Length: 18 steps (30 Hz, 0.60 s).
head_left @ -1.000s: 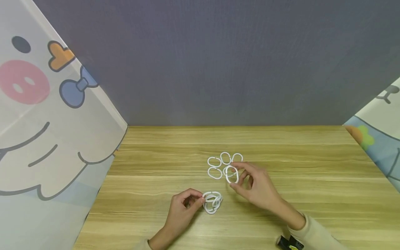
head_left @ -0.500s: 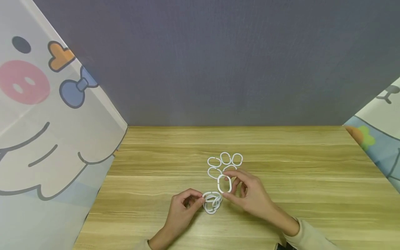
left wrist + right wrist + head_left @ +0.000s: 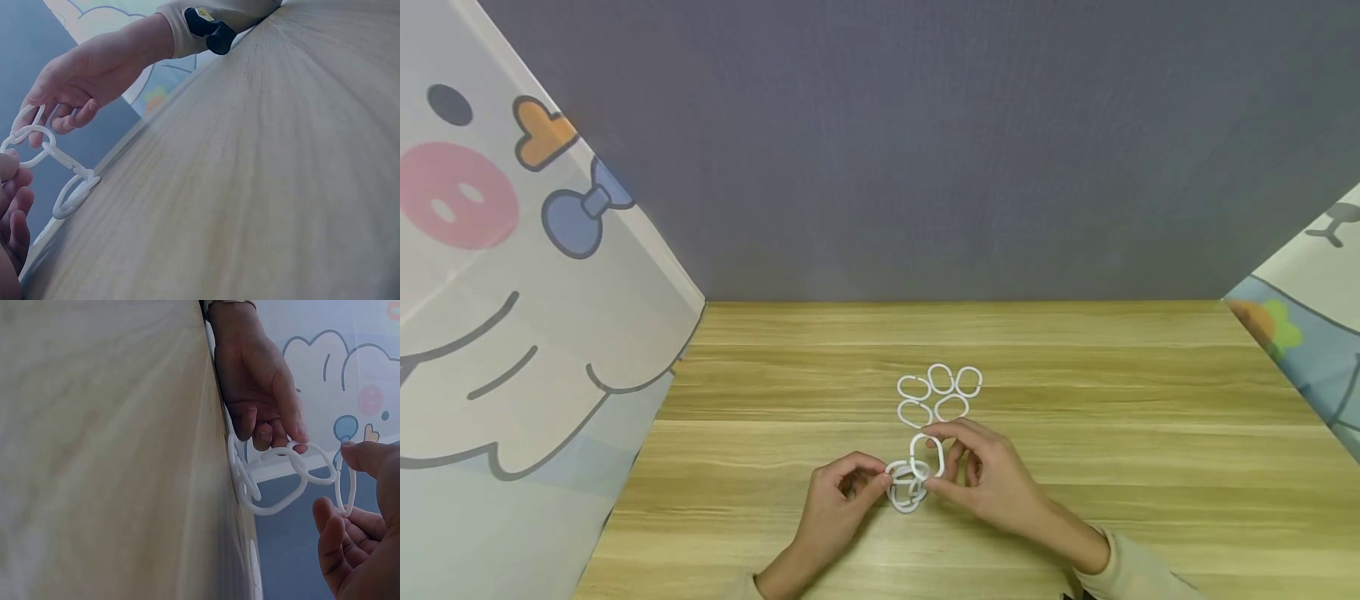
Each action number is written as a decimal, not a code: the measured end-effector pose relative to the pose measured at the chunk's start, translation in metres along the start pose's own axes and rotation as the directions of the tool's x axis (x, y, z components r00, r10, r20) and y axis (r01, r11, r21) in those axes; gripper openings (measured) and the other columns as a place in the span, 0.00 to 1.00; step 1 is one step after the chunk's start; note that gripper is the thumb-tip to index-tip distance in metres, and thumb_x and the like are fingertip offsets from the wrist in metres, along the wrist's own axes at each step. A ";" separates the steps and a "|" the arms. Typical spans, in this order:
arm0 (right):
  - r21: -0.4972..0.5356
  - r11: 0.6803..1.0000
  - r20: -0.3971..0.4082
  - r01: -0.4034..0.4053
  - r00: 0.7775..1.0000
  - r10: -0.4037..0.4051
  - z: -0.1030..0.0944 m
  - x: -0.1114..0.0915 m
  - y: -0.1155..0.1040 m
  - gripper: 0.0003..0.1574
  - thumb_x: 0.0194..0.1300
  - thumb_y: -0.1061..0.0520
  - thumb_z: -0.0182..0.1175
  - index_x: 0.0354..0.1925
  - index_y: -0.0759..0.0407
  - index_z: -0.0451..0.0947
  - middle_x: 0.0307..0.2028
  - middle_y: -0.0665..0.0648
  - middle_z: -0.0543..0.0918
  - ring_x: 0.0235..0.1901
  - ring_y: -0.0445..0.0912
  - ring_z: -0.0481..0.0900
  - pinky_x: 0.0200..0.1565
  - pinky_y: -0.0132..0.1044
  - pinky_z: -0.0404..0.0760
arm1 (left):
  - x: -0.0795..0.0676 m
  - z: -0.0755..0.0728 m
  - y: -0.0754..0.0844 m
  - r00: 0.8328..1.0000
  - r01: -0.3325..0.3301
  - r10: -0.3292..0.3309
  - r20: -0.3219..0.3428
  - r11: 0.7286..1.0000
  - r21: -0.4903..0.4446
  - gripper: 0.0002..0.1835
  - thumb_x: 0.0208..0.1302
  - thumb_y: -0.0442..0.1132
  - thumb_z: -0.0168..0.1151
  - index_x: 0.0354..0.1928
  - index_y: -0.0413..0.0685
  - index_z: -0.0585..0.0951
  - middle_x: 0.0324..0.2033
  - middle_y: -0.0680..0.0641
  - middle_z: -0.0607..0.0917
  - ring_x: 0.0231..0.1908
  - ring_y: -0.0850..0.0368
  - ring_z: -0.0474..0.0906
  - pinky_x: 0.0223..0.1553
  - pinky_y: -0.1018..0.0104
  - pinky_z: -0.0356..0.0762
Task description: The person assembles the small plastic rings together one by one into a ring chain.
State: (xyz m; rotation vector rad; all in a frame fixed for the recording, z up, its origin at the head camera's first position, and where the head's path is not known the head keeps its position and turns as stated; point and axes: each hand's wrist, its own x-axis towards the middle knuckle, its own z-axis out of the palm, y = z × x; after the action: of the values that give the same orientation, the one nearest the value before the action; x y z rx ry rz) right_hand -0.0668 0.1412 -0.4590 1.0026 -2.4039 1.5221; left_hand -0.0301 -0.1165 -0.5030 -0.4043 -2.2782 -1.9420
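Thumb and fingertips of my left hand (image 3: 838,510) pinch one white plastic oval link of a short chain (image 3: 269,511). The chain's other links hang down to the tabletop, as both wrist views show. In my right hand (image 3: 992,482), a single white oval link (image 3: 942,457) stands upright, pinched at top and bottom between thumb and fingers. That link has a small gap in its side. In the head view it overlaps the upper right of the chain. The right wrist view shows its gap side right at the link in my left hand (image 3: 253,381).
Several loose white links (image 3: 940,364) lie in a cluster on the wooden table (image 3: 760,383), just beyond my hands. A grey panel (image 3: 880,150) rises at the back edge. Cartoon-printed panels (image 3: 550,333) flank both sides. A black device (image 3: 215,31) sits at my right sleeve.
My right hand has carried its link left and toward me, from over the loose links to the chain. My left hand has stayed in place, still pinching the chain.
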 end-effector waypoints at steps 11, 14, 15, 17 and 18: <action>0.011 1.000 0.025 0.018 1.000 -0.019 0.005 -0.001 0.002 0.39 0.56 0.61 0.86 0.64 0.60 0.83 0.33 0.45 0.83 0.22 0.44 0.78 0.22 0.27 0.76 | 0.000 -0.001 -0.001 1.000 -0.015 0.015 0.012 1.000 -0.002 0.02 0.70 0.30 0.76 0.42 0.40 0.91 0.32 0.47 0.91 0.29 0.69 0.77 0.28 0.73 0.77; 0.012 1.000 0.023 0.026 0.999 -0.027 0.005 -0.001 0.002 0.39 0.56 0.62 0.87 0.63 0.61 0.84 0.33 0.45 0.83 0.22 0.44 0.78 0.22 0.27 0.76 | 0.000 -0.001 -0.001 1.000 -0.016 0.016 0.010 1.000 -0.001 0.02 0.70 0.30 0.76 0.41 0.42 0.91 0.31 0.47 0.91 0.29 0.69 0.77 0.28 0.72 0.77; 0.014 1.000 0.023 0.027 0.999 -0.027 0.005 -0.001 0.003 0.39 0.55 0.62 0.87 0.63 0.61 0.84 0.33 0.45 0.83 0.22 0.44 0.78 0.22 0.27 0.76 | 0.000 -0.001 -0.001 1.000 -0.017 0.017 0.008 1.000 0.003 0.03 0.70 0.29 0.76 0.41 0.43 0.91 0.31 0.47 0.91 0.28 0.69 0.77 0.28 0.72 0.77; 0.014 1.000 0.022 0.028 0.999 -0.028 0.004 -0.002 0.003 0.39 0.55 0.61 0.87 0.63 0.62 0.84 0.33 0.46 0.84 0.22 0.43 0.78 0.22 0.26 0.76 | -0.001 0.000 -0.001 1.000 -0.019 0.019 0.004 1.000 0.009 0.03 0.69 0.29 0.76 0.41 0.44 0.91 0.31 0.47 0.91 0.28 0.69 0.77 0.28 0.72 0.77; 0.015 1.000 0.020 0.028 0.999 -0.028 0.004 -0.002 0.003 0.39 0.54 0.61 0.87 0.62 0.62 0.84 0.33 0.46 0.84 0.22 0.43 0.78 0.22 0.26 0.76 | -0.001 0.000 -0.001 1.000 -0.019 0.019 0.003 1.000 0.014 0.03 0.69 0.29 0.76 0.40 0.44 0.91 0.31 0.48 0.91 0.28 0.70 0.77 0.28 0.72 0.77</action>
State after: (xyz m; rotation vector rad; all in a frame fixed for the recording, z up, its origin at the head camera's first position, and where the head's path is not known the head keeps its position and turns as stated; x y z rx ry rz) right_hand -0.0664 0.1390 -0.4640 1.0555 -2.3854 1.5296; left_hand -0.0296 -0.1169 -0.5037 -0.4258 -2.2793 -1.9168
